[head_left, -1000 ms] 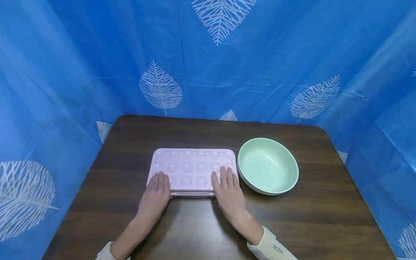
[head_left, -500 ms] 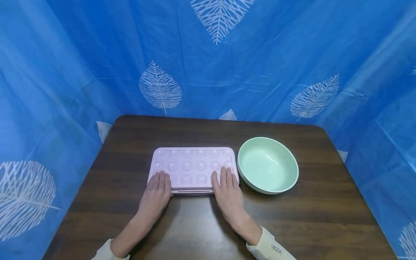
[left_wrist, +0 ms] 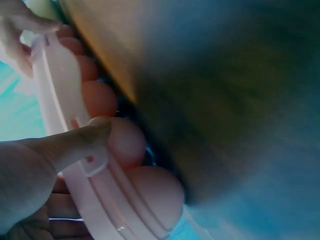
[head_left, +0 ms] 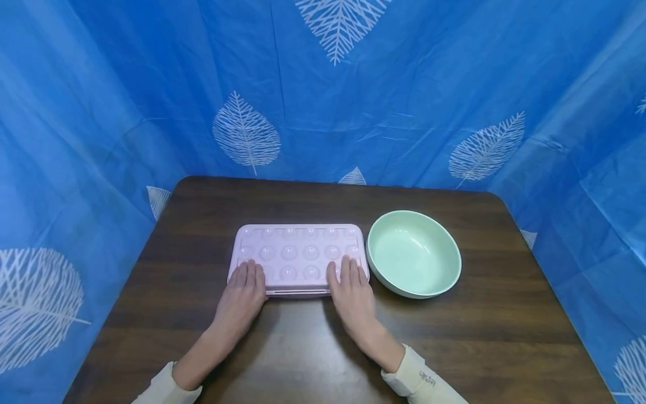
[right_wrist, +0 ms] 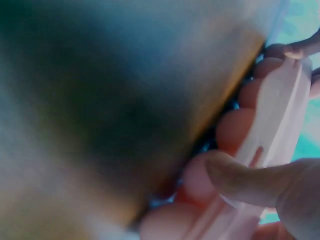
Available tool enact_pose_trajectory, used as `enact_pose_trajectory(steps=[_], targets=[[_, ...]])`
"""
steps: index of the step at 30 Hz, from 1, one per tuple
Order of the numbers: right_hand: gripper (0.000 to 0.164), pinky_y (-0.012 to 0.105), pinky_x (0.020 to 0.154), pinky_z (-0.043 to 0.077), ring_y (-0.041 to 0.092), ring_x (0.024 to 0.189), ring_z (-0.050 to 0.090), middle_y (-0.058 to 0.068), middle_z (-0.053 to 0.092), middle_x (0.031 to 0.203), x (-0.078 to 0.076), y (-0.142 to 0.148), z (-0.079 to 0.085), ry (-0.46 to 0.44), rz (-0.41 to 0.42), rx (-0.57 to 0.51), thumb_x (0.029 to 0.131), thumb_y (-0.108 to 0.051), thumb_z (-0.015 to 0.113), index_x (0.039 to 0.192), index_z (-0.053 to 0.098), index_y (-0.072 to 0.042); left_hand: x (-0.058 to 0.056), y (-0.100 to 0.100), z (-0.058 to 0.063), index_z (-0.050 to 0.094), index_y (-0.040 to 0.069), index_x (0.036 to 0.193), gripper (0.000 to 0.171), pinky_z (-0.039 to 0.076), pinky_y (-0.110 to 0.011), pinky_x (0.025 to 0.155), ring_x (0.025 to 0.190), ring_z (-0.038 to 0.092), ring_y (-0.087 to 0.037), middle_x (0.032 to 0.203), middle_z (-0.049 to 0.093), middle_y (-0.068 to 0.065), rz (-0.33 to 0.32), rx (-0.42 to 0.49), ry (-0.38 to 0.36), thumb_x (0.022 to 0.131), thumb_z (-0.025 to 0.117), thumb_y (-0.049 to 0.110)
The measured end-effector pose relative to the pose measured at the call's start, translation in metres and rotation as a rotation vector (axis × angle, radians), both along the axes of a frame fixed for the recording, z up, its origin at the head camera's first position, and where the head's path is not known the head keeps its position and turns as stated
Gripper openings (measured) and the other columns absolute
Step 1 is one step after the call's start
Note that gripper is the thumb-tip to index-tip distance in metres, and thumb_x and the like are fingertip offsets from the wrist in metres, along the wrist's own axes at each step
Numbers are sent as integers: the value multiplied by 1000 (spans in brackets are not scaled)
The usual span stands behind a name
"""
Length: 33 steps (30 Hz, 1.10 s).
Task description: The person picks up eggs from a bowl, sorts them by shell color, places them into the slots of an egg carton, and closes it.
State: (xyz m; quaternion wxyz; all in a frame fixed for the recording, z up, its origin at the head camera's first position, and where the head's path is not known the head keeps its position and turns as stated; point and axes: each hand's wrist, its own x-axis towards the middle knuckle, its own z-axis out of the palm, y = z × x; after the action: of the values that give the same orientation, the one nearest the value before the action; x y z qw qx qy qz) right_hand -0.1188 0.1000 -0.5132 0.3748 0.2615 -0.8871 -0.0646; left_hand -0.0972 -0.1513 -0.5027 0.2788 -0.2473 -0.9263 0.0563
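A pale pink egg box (head_left: 300, 255) with rows of round bumps on its lid lies lengthwise before me. At its near left corner my left hand (head_left: 241, 306) grips it, fingers on the lid and thumb (left_wrist: 82, 142) over the front edge. The right hand (head_left: 355, 306) holds the near right corner likewise, its thumb (right_wrist: 240, 177) on the front side. Below the edge, rounded reddish-pink bulges (left_wrist: 100, 97) stand in a row; whether they are eggs or the box's cups I cannot tell. Any contents under the lid are hidden.
Close to the right end of the egg box stands a mint-green bowl (head_left: 414, 252). Both rest on a dark brown wooden table (head_left: 313, 353). Blue curtains (head_left: 323, 112) with white leaf prints surround the table at the back and sides.
The egg box and both hands sit slightly farther up the head view, with the near edge shifting most. The bowl and table shift a little less. Both hands keep their hold.
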Motion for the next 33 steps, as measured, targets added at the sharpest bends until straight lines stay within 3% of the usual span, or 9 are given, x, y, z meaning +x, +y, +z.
enact_pose_trajectory(steps=[3,5,8,9,14,17,24,29,33], targets=[[27,44,78,57,40,93,67,28,66,104,-2,3,6,-101,-1,32,84,-8,61,111,65,-3,0,0,3,58,-19,112,58,51,-48,93,105,63,-43,112,63,-35,41,-43,-104,80,80,23],[41,42,78,56,40,96,66,28,66,106,-2,5,11,-172,-12,61,78,-17,76,114,63,-4,0,0,4,57,-18,115,73,49,-47,96,108,62,-43,115,62,-34,56,-54,-151,71,89,31],[69,41,78,56,40,98,65,28,64,108,-2,6,14,-246,-20,89,61,-30,92,118,62,-4,-2,-2,4,57,-15,113,73,48,-47,96,105,60,-41,111,61,-30,57,-46,-169,68,91,31],[71,42,79,56,41,99,65,28,64,109,-2,6,14,-251,-19,95,60,-32,92,118,63,-4,-3,-3,4,57,-14,112,73,48,-47,96,103,59,-40,109,60,-28,53,-44,-169,67,92,31],[28,43,75,57,39,91,68,29,68,103,0,4,9,-128,-14,144,89,-15,57,111,66,-1,-6,-4,2,57,-10,105,63,50,-46,88,93,57,-37,100,56,-23,34,-52,-143,69,91,29],[34,43,74,57,38,88,69,29,69,101,1,2,7,-68,-26,172,93,-9,37,108,66,1,-7,-4,2,57,-8,105,57,52,-44,84,91,58,-37,100,56,-22,37,-51,-141,73,88,27],[37,43,74,57,39,89,69,30,68,101,1,3,5,-81,-19,161,95,-8,33,109,66,2,-7,-2,-1,56,-8,105,60,51,-44,83,90,57,-36,99,55,-21,54,-46,-145,70,89,28],[29,44,77,57,40,92,68,30,67,104,-2,3,7,-148,-12,127,91,-13,54,114,64,0,-11,-5,3,55,-6,102,61,50,-44,83,90,55,-36,94,52,-19,71,-18,-207,68,91,30],[49,40,71,55,37,89,64,26,65,102,-6,3,15,-305,20,81,78,-33,79,113,64,-2,-13,-9,14,56,-4,105,58,51,-44,85,94,56,-34,98,55,-18,99,40,-399,75,87,36]])
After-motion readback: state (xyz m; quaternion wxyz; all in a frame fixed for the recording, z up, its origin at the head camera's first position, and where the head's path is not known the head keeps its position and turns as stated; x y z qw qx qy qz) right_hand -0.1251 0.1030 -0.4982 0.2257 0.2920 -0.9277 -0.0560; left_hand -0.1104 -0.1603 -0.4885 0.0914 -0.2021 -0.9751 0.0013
